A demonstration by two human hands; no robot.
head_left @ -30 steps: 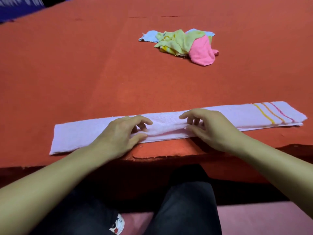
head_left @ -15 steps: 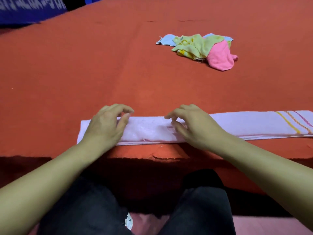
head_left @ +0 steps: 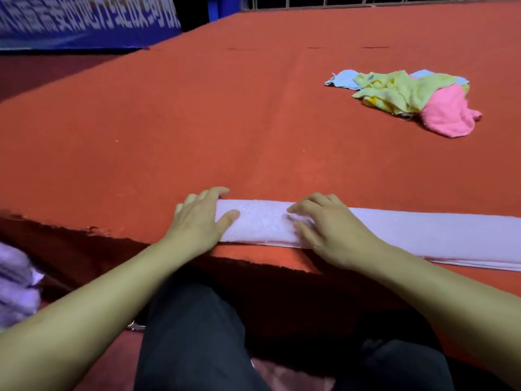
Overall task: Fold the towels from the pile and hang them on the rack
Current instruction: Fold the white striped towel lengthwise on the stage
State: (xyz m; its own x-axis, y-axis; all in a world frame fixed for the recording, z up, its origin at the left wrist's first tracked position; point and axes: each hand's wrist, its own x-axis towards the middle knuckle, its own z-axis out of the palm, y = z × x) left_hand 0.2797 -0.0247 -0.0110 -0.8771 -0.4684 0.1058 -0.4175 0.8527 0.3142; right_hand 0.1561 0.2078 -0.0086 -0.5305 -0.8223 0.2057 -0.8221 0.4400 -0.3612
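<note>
A lavender towel [head_left: 423,235], folded into a long narrow strip, lies along the near edge of the red table [head_left: 225,122] and runs out of view on the right. My left hand [head_left: 197,218] rests flat over the strip's left end, its fingers reaching past the far edge and its thumb on top. My right hand [head_left: 329,230] presses on the strip a little to the right, with its fingers bent and their tips on the cloth. The pile [head_left: 408,97] of blue, yellow-green and pink towels sits far right on the table.
Folded lavender cloth [head_left: 14,283] shows at the lower left, below table level. A blue banner [head_left: 84,21] stands beyond the far left corner, and metal bars [head_left: 310,1] run along the top edge. My dark-trousered legs are under the table's torn front edge.
Both hands have slid left along the strip, from its middle to its left end. The view has swung left, so the striped right end is out of frame.
</note>
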